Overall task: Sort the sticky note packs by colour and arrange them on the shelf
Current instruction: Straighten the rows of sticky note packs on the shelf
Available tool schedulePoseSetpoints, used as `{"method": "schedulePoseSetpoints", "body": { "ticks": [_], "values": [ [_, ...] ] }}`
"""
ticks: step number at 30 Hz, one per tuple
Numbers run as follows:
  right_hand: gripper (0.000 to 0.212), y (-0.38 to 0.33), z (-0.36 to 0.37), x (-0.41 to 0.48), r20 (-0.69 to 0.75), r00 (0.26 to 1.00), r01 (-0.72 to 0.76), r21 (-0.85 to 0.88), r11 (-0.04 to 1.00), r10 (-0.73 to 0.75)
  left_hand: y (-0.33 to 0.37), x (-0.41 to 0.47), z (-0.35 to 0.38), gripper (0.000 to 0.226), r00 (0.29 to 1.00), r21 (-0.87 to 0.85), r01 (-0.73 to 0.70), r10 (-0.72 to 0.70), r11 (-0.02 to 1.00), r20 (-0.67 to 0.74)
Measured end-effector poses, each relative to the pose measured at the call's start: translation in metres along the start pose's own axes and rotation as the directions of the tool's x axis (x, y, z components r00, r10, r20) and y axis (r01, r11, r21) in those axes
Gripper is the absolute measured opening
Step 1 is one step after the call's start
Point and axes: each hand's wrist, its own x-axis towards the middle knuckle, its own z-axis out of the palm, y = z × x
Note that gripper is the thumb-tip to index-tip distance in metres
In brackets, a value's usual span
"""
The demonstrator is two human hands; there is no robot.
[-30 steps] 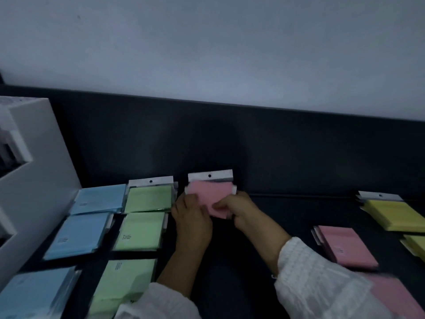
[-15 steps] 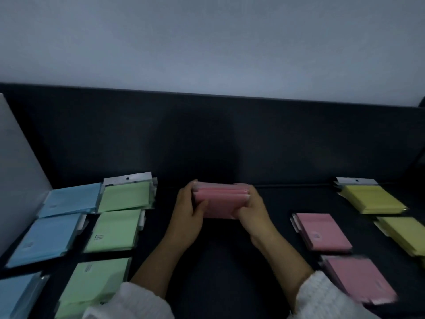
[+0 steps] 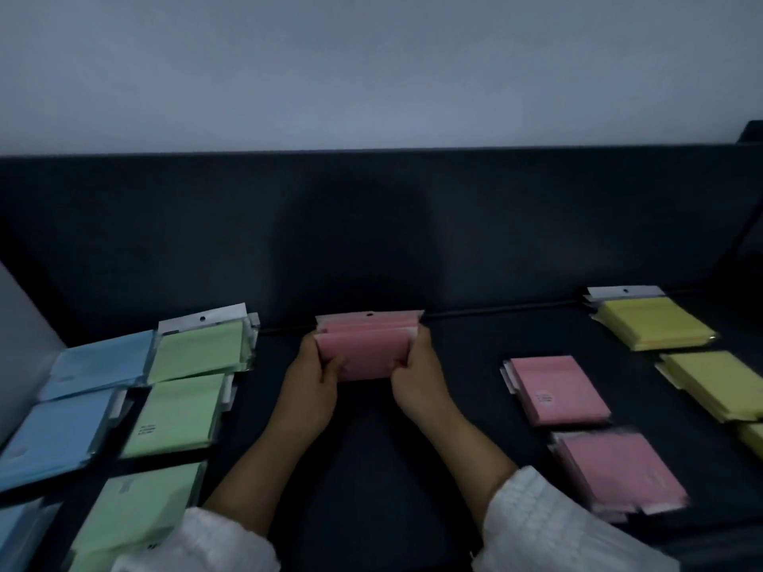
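Pink packs (image 3: 363,355), in the head view, sit stacked on the shelf (image 3: 371,468) near its back wall (image 3: 371,241), the left hand (image 3: 307,390) and right hand (image 3: 421,377) each curled round one end, long side running left to right, white tabs (image 3: 367,316) toward the wall; squeezing both ends evenly should square the edges

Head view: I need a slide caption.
Left hand and right hand hold a pink pack stack, green packs to its left.

Pack colours before you.
You see blue packs (image 3: 58,431), green packs (image 3: 177,414), pink packs (image 3: 363,357), yellow packs (image 3: 652,324); dark shelf (image 3: 371,468), white sleeves (image 3: 557,526).
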Motion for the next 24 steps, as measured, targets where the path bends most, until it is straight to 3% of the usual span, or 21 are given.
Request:
{"method": "schedulePoseSetpoints", "body": {
  "ticks": [7,12,15,20,24],
  "values": [
    [0.054,-0.018,-0.004,-0.010,-0.033,0.999,-0.034,-0.033,0.999,0.033,0.018,-0.008,0.004,0.031,0.999,0.095,-0.002,0.006,0.995,-0.044],
    [0.050,-0.079,-0.052,-0.010,-0.119,0.978,0.155,-0.126,0.980,-0.170,0.077,-0.003,-0.004,0.012,0.948,0.088,-0.200,0.216,0.976,-0.235],
    [0.039,-0.099,-0.106,0.004,-0.095,0.972,0.188,-0.225,0.956,-0.213,0.118,0.003,0.006,0.015,0.947,-0.015,-0.256,0.247,0.967,-0.207],
    [0.028,-0.075,-0.186,0.012,0.021,0.998,0.060,-0.083,0.995,-0.059,0.140,0.020,0.068,0.019,0.993,-0.226,-0.116,0.116,0.967,-0.015],
    [0.016,-0.020,-0.208,0.025,-0.049,0.995,-0.085,0.089,0.992,0.089,0.125,0.030,0.123,0.024,0.991,-0.291,0.098,-0.067,0.952,0.116]
  ]
}}
